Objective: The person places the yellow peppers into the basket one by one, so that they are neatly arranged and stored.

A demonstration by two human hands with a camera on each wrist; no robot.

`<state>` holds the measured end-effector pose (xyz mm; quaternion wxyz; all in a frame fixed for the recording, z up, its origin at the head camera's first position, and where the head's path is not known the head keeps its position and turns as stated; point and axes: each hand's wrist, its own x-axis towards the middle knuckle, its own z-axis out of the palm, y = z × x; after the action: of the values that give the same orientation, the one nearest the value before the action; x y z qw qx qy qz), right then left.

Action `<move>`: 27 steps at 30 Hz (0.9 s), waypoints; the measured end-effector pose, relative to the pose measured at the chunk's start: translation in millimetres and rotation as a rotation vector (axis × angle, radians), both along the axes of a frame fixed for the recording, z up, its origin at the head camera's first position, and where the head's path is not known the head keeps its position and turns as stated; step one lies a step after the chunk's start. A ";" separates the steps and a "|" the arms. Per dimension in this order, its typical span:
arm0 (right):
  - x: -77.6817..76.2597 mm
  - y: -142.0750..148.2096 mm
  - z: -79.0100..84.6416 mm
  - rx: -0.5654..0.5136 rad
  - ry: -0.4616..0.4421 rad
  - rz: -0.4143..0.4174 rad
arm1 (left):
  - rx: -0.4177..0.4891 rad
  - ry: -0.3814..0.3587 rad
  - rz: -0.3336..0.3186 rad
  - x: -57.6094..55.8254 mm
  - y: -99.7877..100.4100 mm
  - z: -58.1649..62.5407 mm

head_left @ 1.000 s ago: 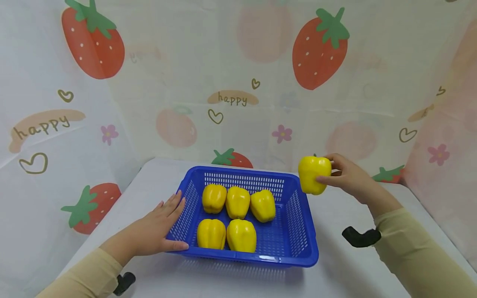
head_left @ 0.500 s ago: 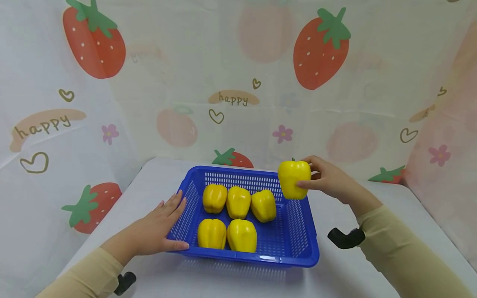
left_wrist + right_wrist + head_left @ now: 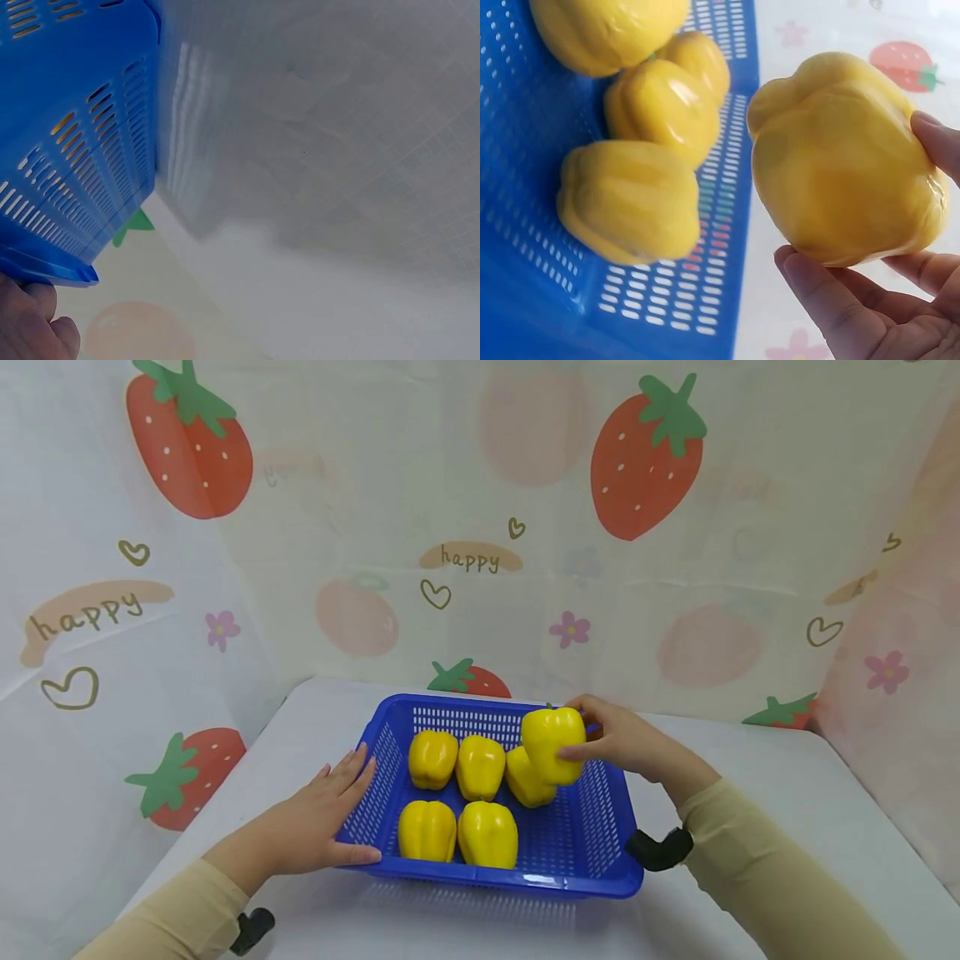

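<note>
My right hand (image 3: 624,739) grips a yellow bell pepper (image 3: 550,739) between thumb and fingers, with its green stem upward. It hovers over the back right part of a blue plastic basket (image 3: 487,877) and partly covers another yellow pepper (image 3: 528,781) inside. In the right wrist view the held pepper (image 3: 847,165) fills the space between thumb and fingertips. Several more yellow peppers (image 3: 480,768) lie in the basket in two rows. My left hand (image 3: 311,822) rests on the basket's left rim, fingers extended and thumb on the front corner.
The basket stands on a white-covered table (image 3: 720,893). A cloth backdrop (image 3: 337,510) printed with strawberries hangs behind and at both sides. Black wrist mounts (image 3: 660,849) stick out from both sleeves.
My right hand has carried the pepper leftward and down, from beside the basket's right rim to above its inside. The left hand and the basket have stayed in place.
</note>
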<state>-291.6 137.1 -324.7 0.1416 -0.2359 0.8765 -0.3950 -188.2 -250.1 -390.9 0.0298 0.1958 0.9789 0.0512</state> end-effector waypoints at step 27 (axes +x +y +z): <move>2.0 -23.2 -19.8 0.151 -0.207 0.020 | 0.003 -0.006 0.002 -0.4 -1.5 -0.9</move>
<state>-289.5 113.9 -344.4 0.2529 -0.1913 0.8819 -0.3488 -188.6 -251.6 -391.8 0.0326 0.1948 0.9789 0.0531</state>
